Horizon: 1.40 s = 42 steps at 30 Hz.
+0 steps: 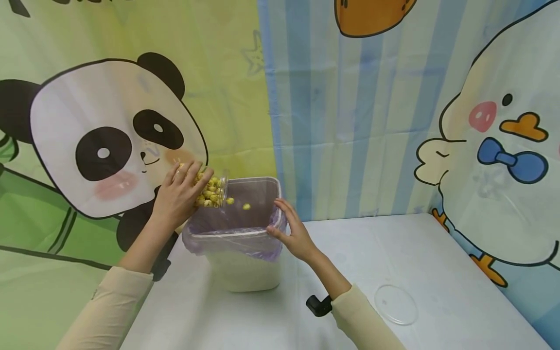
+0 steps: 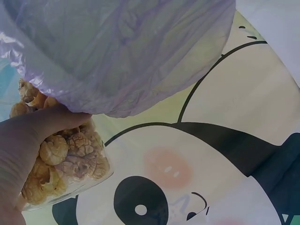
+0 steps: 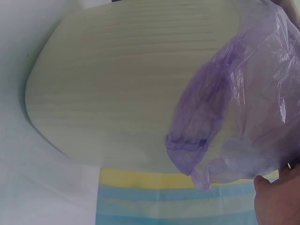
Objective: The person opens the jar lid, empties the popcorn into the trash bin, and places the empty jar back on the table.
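Note:
My left hand (image 1: 178, 192) grips a clear plastic jar (image 1: 223, 191) of yellow popcorn (image 1: 211, 194), tipped on its side with its mouth over a trash bin (image 1: 245, 272). Two loose pieces (image 1: 247, 206) hang in the air just past the mouth. In the left wrist view the popcorn (image 2: 79, 143) shows through the jar wall, below a purple bag. That thin purple liner (image 1: 267, 250) is folded over the bin's rim. On the bin's right side, my right hand (image 1: 297, 238) holds the rim through the liner, thumb at the near side and fingers at the far side.
A round clear lid (image 1: 396, 305) lies on the white table (image 1: 350, 257), right of the bin. Behind the table hangs a printed curtain (image 1: 323, 97) with a panda and a white bird. A black device (image 1: 319, 306) sits on my right wrist.

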Motion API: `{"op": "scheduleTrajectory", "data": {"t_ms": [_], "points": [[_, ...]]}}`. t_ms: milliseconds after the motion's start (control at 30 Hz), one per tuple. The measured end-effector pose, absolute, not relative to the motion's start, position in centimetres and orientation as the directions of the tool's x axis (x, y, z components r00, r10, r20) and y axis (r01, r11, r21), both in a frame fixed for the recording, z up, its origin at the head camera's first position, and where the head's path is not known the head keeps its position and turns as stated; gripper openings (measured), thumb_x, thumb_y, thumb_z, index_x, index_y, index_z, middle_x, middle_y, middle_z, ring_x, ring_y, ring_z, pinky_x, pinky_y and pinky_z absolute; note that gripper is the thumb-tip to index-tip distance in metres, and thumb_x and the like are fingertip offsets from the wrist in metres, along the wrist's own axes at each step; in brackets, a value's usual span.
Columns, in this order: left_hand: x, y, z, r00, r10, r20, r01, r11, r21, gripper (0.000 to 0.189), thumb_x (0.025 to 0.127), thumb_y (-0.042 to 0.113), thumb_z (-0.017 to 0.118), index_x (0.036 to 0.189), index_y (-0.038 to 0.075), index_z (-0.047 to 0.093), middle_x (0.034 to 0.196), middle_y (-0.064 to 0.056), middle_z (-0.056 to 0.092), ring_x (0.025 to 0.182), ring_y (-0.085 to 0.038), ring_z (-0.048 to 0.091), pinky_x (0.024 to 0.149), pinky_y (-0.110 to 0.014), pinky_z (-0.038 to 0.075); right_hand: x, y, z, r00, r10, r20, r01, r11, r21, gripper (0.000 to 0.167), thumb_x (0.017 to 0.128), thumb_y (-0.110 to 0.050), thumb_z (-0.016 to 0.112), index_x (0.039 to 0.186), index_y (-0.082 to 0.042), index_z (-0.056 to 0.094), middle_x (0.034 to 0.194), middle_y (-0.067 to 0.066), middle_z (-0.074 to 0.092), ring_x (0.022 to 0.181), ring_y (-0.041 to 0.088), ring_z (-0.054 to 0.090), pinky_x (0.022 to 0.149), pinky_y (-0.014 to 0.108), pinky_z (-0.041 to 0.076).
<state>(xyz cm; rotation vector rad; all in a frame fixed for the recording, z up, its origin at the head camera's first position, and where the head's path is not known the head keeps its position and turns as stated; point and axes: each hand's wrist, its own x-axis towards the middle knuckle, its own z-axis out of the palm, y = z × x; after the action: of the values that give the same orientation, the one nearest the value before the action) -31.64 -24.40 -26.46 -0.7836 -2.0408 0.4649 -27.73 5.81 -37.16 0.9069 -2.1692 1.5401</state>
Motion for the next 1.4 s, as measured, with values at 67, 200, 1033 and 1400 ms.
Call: {"op": "scheduleTrajectory", "data": {"t_ms": [67,200,1033,1400], "points": [[-31.7,-24.4,-26.5,-0.415,0.687,0.597,0.355,0.726,-0.589,0.095,0.049,0.013,0.082,0.133,0.011,0.038,0.132,-0.022,0.039,0.122,-0.039,0.035,0.108,-0.050,0.017,-28.5,5.8,-38.0,-0.739,-0.304,0.601,-0.668,0.217,-0.712,0.068,0.085,-0.007,0.064,0.143,-0.007,0.029,0.149,0.015,0.021,0.136,0.028,0.019,0.104,0.057,0.021],[-31.7,-24.4,-26.6,-0.400,0.700,0.592,0.362,0.714,-0.599,0.090,0.051,0.006,0.079,0.132,0.013,0.040,0.132,-0.023,0.040,0.125,-0.039,0.033,0.109,-0.049,0.015,-29.3,5.8,-38.9,-0.737,-0.305,0.603,-0.671,0.217,-0.709,0.068,0.087,-0.022,0.065,0.144,-0.015,0.028,0.150,0.011,0.022,0.137,0.022,0.019,0.105,0.055,0.022],[-31.2,-23.7,-25.7,-0.400,0.735,0.548,0.342,0.674,-0.654,0.085,0.063,-0.008,0.072,0.136,0.024,0.040,0.139,-0.016,0.036,0.134,-0.036,0.021,0.108,-0.049,0.018,-26.4,6.0,-35.9,-0.742,-0.312,0.593,-0.658,0.171,-0.733,0.066,0.086,-0.010,0.063,0.141,0.004,0.028,0.148,0.018,0.022,0.135,0.035,0.020,0.105,0.056,0.021],[-31.1,-23.3,-25.3,-0.419,0.752,0.508,0.337,0.649,-0.682,0.091,0.063,-0.008,0.076,0.138,0.027,0.038,0.146,-0.014,0.027,0.137,-0.035,0.013,0.110,-0.049,0.011,-26.4,6.1,-35.9,-0.760,-0.314,0.570,-0.637,0.185,-0.748,0.065,0.086,-0.004,0.062,0.142,0.000,0.028,0.148,0.020,0.020,0.136,0.031,0.019,0.105,0.055,0.021]]}}
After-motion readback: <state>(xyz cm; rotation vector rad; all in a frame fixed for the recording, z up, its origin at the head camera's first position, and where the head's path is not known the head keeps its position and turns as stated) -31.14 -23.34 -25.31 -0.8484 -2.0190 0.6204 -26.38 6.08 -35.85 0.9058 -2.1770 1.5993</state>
